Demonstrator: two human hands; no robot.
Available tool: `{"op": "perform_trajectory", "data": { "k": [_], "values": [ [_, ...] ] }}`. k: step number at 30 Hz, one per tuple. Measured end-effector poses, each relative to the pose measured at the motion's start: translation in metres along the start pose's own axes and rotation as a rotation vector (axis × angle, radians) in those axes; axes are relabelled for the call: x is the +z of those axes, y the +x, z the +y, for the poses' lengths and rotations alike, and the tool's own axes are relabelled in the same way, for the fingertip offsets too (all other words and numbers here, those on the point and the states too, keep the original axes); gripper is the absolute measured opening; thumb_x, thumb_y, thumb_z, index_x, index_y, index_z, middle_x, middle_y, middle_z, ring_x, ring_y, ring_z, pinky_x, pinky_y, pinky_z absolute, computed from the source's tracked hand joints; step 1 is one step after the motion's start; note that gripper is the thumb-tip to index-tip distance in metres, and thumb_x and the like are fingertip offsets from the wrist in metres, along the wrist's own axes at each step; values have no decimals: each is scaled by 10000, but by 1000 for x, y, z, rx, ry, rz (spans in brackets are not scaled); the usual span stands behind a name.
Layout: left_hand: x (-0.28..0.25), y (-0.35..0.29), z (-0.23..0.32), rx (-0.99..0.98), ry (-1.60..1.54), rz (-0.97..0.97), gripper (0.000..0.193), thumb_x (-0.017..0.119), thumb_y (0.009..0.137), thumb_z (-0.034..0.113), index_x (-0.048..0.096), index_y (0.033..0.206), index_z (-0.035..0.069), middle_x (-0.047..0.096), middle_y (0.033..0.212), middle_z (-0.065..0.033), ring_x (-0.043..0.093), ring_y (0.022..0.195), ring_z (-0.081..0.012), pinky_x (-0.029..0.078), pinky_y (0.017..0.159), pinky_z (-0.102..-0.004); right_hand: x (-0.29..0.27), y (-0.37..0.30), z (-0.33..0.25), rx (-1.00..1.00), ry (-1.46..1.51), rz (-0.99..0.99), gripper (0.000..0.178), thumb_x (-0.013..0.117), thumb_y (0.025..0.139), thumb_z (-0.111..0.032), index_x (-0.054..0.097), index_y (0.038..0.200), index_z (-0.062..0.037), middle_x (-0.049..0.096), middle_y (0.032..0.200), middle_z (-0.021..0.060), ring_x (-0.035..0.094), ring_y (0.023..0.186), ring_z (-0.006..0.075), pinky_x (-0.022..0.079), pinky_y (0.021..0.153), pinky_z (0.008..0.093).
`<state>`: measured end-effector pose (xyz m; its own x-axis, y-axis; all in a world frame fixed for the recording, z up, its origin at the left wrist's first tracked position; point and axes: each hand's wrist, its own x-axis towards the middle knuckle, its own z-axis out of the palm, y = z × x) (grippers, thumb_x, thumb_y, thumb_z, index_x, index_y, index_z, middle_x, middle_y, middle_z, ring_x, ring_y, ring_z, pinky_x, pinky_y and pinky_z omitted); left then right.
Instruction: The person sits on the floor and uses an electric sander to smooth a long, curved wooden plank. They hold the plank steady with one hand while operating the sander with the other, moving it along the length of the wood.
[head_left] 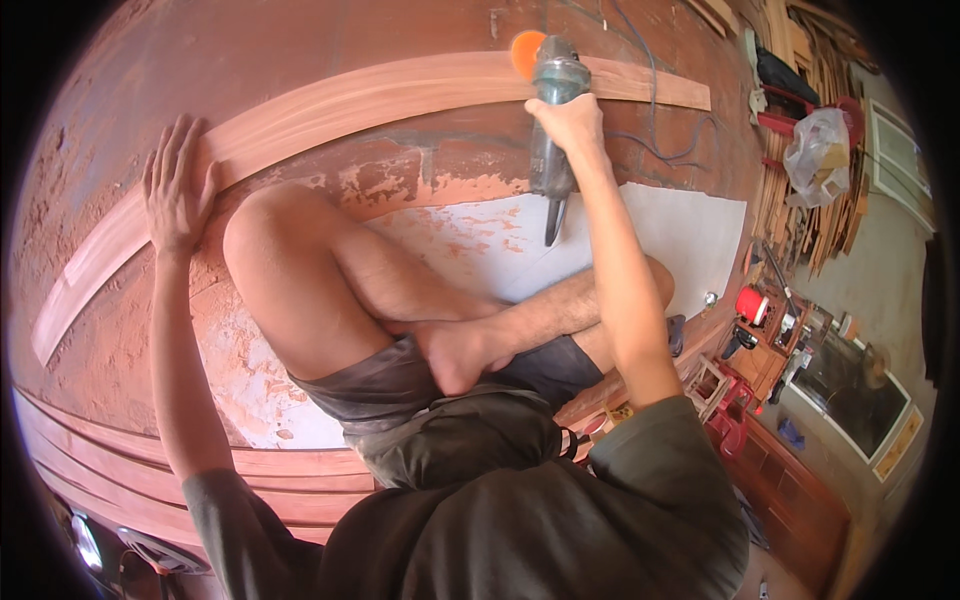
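Note:
A long pale wooden board (380, 95) lies across the surface in front of my crossed legs, appearing curved in the fisheye picture. Near its left part, my left hand (178, 185) rests flat on the wood with its fingers stretched out. Farther right, my right hand (572, 120) is wrapped round the body of an angle grinder (560, 75), thumb to the left side. The grinder carries an orange disc (526, 55) at the board's far edge; whether disc and wood touch, I cannot tell. Its tapered rear end points back toward me.
A dark cord (652, 75) loops right of the grinder, across the board. White sheet (690, 230) lies under my legs, strewn with reddish dust. Several stacked planks (300, 470) lie at the lower left. Scrap wood, a plastic bag (818, 155) and a red spool (752, 304) stand at right.

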<state>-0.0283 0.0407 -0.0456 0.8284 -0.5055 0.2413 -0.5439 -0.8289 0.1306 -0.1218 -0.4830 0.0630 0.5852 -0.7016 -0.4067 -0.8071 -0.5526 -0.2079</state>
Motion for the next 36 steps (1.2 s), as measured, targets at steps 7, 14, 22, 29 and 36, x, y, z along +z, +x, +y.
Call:
{"op": "perform_trajectory", "data": {
  "k": [7,14,22,29,36],
  "values": [
    [-1,-2,0,-16,2,9,619,560,1018,443,413,1595,272,395,1656,0,343,1537,-238,253,1272,-438,35,-71,-44,-173,3,-28,862,830,691,-326,479,1304,167,689,1151,352,713,1081,428,577,961,427],
    [-1,-1,1,-20,-7,31,595,552,1022,411,435,1583,253,412,1645,-15,353,1530,-247,252,1270,-440,32,-84,-31,-214,-1,-72,871,841,695,-324,462,1319,152,691,1160,341,708,1091,433,573,968,433],
    [-3,-1,2,0,-54,72,574,537,1021,374,465,1564,205,417,1643,-41,351,1531,-261,256,1268,-445,7,-27,18,-70,21,99,954,847,697,-322,378,1412,99,653,1254,344,672,1168,444,528,1033,463],
    [-9,0,4,-43,2,-5,600,585,997,347,460,1563,193,423,1637,-42,355,1526,-258,265,1268,-437,24,-54,-20,-149,68,79,780,822,761,-331,435,1287,97,683,1155,337,697,1087,450,547,969,493],
    [-8,1,4,-27,-29,24,604,580,998,336,448,1570,193,419,1637,-42,348,1529,-254,261,1269,-433,30,-68,-34,-203,-16,43,794,816,771,-339,424,1301,104,681,1150,345,695,1083,461,550,962,492]
  ]
}}
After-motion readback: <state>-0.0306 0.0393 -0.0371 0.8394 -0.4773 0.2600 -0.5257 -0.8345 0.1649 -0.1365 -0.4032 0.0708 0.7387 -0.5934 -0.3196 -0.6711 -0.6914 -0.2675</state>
